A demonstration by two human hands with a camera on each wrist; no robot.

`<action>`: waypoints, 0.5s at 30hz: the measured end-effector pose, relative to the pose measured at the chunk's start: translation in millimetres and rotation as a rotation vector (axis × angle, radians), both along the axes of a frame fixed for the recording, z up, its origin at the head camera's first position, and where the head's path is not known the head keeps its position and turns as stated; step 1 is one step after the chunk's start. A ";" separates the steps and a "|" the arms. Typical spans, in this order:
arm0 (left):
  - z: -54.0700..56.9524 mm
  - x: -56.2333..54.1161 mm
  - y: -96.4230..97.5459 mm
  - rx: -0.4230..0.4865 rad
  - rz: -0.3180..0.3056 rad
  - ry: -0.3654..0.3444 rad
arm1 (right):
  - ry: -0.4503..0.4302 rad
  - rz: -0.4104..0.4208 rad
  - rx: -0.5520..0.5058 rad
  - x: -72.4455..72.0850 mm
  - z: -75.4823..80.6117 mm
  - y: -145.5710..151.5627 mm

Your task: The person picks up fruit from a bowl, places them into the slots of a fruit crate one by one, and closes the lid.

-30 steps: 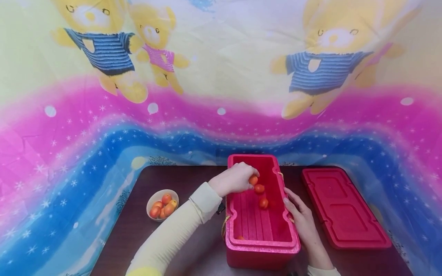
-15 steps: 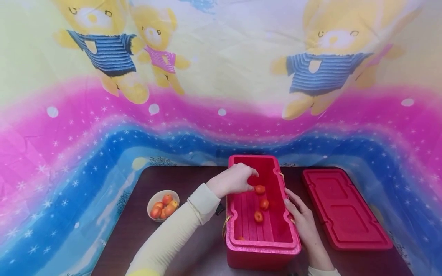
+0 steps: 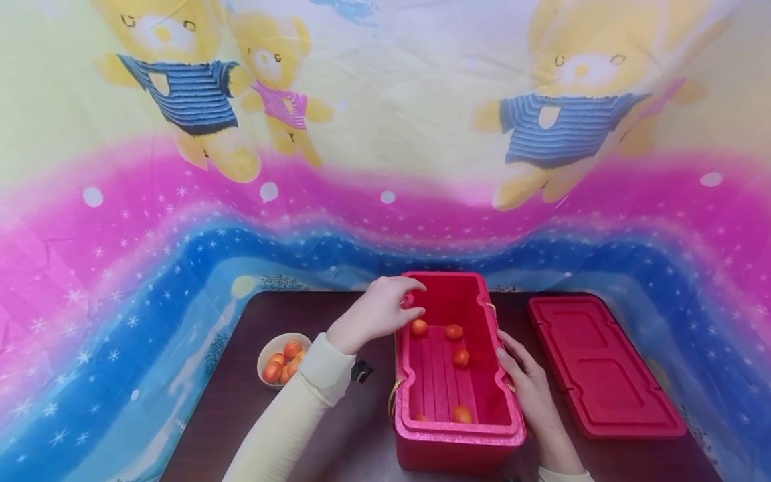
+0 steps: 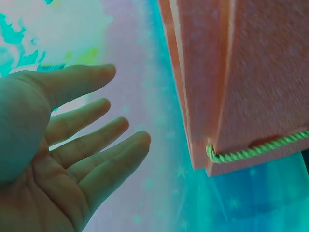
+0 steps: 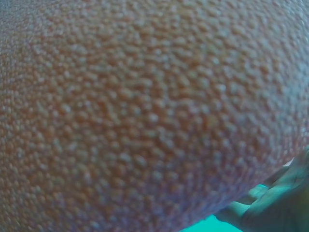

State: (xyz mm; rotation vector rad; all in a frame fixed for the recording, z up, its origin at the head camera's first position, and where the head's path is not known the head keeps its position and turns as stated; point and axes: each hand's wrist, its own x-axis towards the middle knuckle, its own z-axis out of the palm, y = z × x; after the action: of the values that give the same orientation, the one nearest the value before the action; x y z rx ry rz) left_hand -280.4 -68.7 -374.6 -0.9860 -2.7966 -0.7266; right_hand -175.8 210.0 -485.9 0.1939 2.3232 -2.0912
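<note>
My left hand (image 3: 381, 309) is over the left rim of a deep red foam box (image 3: 459, 434), its fingers spread and nothing between them. In the left wrist view the left hand (image 4: 72, 150) has its palm and straight fingers showing, apart from the box wall (image 4: 275, 72) with its twisted rope handle (image 4: 260, 149). Several small orange-red fruits, tomato-like, lie inside the box, among them one fruit (image 3: 419, 327) near the left wall and another fruit (image 3: 461, 414) at the front end. My right hand (image 3: 533, 385) rests against the box's right side, with extended fingers at the rim.
A white bowl (image 3: 263, 378) with several more orange-red fruits stands on the dark table (image 3: 337, 428) to the left, partly covered by my left sleeve (image 3: 295, 415). The red box lid (image 3: 608, 365) lies at the right. A printed bear cloth (image 3: 385, 134) hangs behind the table.
My left hand has let go of a fruit and moved left from over the box to its left rim. One fruit has rolled toward the box's front end. My right hand stays put.
</note>
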 end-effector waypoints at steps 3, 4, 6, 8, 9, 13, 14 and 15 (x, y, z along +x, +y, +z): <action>-2.3 5.1 -17.3 0.087 0.042 0.038 | -0.026 0.000 0.005 -1.6 1.1 -0.1; -3.5 6.8 -22.9 0.120 0.059 0.046 | -0.036 -0.002 0.006 -2.1 1.6 -0.3; -5.8 10.4 -34.5 0.167 0.100 0.063 | -0.046 -0.003 0.006 -2.7 2.7 -0.9; -8.8 13.4 -45.5 0.206 0.139 0.096 | -0.049 -0.005 0.011 -3.0 3.6 -1.1; -10.3 14.6 -50.7 0.216 0.158 0.119 | -0.050 -0.006 0.012 -3.1 4.0 -1.2; -15.6 18.1 -70.0 0.275 0.218 0.218 | -0.057 -0.003 0.018 -3.5 4.6 -0.3; -16.9 18.8 -74.3 0.294 0.233 0.240 | -0.059 -0.002 0.018 -3.8 4.8 -0.3; -18.8 19.3 -78.7 0.310 0.251 0.259 | -0.060 -0.001 0.018 -4.0 4.9 -0.3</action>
State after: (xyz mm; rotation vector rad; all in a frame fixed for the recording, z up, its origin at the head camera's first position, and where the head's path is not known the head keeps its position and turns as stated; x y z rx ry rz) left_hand -261.1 -147.4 -393.4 -0.6121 -2.4292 -0.8889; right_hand -179.8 209.7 -481.0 0.2539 2.3090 -2.0360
